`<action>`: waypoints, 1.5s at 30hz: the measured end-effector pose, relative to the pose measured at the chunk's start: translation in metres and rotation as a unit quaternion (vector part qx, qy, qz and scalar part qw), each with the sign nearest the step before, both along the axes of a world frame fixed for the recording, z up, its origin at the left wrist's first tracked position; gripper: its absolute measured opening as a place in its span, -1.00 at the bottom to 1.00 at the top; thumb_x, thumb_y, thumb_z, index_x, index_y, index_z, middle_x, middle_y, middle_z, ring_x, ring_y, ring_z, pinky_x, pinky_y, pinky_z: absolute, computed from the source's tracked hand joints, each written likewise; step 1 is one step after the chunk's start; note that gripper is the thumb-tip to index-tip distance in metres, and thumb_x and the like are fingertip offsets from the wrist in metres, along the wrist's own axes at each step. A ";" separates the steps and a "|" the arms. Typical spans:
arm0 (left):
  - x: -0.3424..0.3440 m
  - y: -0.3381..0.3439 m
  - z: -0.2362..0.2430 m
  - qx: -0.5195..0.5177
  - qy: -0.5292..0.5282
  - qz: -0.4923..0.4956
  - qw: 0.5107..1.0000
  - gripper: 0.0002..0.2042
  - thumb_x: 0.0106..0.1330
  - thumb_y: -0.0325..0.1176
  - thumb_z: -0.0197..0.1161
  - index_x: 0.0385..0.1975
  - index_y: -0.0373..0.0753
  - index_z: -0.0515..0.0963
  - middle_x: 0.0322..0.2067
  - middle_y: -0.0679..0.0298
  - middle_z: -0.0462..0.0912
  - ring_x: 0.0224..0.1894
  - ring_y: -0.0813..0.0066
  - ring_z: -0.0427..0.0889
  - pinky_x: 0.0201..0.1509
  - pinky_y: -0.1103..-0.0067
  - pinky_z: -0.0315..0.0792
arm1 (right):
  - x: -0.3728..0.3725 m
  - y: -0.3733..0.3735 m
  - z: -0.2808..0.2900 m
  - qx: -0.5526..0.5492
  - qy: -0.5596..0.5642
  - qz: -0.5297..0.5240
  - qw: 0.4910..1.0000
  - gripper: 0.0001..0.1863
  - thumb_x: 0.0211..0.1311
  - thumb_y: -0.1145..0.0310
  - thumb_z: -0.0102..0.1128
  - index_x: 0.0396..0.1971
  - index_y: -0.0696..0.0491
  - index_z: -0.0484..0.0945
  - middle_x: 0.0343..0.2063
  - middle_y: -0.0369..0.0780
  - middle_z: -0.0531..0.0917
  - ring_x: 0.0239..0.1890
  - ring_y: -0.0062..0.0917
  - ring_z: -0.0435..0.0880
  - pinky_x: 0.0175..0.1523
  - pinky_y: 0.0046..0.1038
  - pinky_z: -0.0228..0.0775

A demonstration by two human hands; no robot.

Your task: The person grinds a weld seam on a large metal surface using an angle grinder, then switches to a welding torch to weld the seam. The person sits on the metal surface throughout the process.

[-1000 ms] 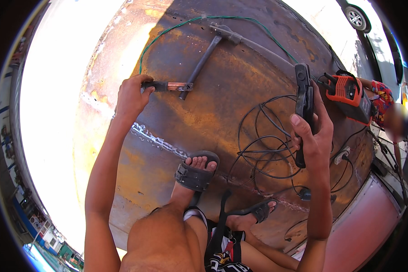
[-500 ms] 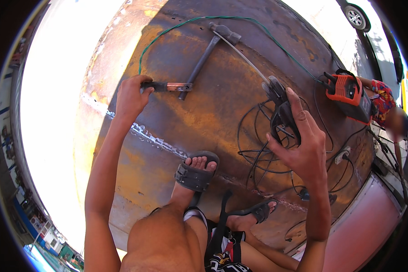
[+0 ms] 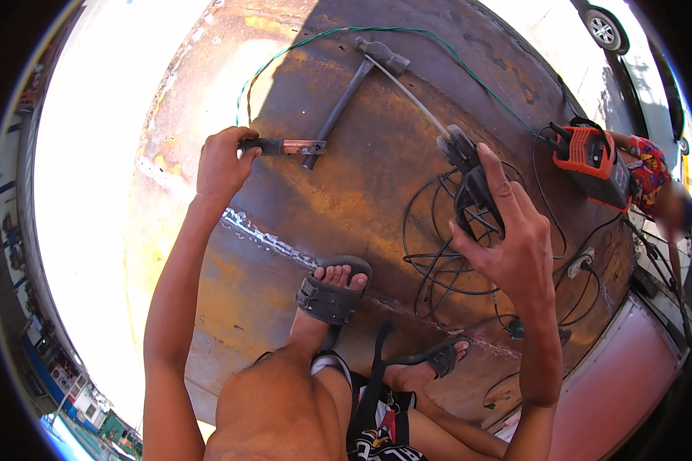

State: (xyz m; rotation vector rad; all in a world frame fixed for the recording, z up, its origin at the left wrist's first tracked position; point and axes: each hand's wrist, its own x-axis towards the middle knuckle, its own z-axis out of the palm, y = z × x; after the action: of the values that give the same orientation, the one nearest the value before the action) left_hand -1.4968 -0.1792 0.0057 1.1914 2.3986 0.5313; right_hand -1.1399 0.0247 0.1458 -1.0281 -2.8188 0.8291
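Note:
My left hand (image 3: 227,165) is closed on the black grip of a copper-jawed welding clamp (image 3: 304,147), from which a thin green cable (image 3: 338,31) runs. The clamp's jaws overlap the lower handle of a hammer (image 3: 348,96) in this view. In my right hand (image 3: 515,246) is a black electrode holder (image 3: 469,173), fingers bent around it. A pale welding electrode (image 3: 407,91) sticks out of the holder toward the hammer head; whether its tip touches cannot be told.
Beneath me lies a rusty steel plate (image 3: 346,184) with a bright weld seam (image 3: 265,237). Black cable coils (image 3: 438,261) lie by my right hand. An orange and black welding machine (image 3: 592,165) stands at right, beside another person (image 3: 653,177). My sandalled foot (image 3: 334,288) is near the seam.
My right hand and the electrode holder have shifted slightly left. The shadow's edge on the plate has moved right near my left hand, which stays nearly still.

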 end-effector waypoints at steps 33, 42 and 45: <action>0.001 0.000 0.001 -0.003 0.000 0.005 1.000 -0.74 0.20 -0.50 0.46 -0.10 -0.31 0.75 -0.19 0.02 0.80 -0.12 0.04 0.80 0.08 0.31 0.60 | 0.006 -0.004 -0.001 0.060 -0.018 0.036 0.997 0.01 -0.09 0.42 0.57 0.51 -0.16 0.40 -0.33 -0.20 0.66 -0.37 -0.36 0.73 -0.20 -0.24 0.62; 0.000 0.000 0.001 0.002 -0.007 0.002 1.000 -0.75 0.20 -0.51 0.45 -0.11 -0.33 0.75 -0.19 0.01 0.80 -0.12 0.06 0.80 0.08 0.33 0.60 | 0.003 -0.002 -0.003 0.085 -0.033 0.070 0.993 0.02 -0.10 0.40 0.60 0.50 -0.21 0.41 -0.38 -0.25 0.58 -0.44 -0.38 0.66 -0.28 -0.25 0.60; 0.000 0.000 -0.001 0.000 -0.004 0.002 1.000 -0.76 0.21 -0.51 0.45 -0.11 -0.32 0.75 -0.19 0.02 0.80 -0.12 0.06 0.80 0.08 0.32 0.60 | 0.004 -0.002 -0.003 0.085 -0.034 0.068 0.993 0.02 -0.10 0.39 0.61 0.50 -0.21 0.41 -0.39 -0.25 0.57 -0.45 -0.39 0.65 -0.28 -0.25 0.60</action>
State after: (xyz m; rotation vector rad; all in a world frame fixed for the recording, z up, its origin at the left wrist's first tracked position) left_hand -1.4967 -0.1790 0.0052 1.1831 2.3954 0.5358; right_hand -1.1364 0.0232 0.1432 -0.8643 -2.9820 0.5582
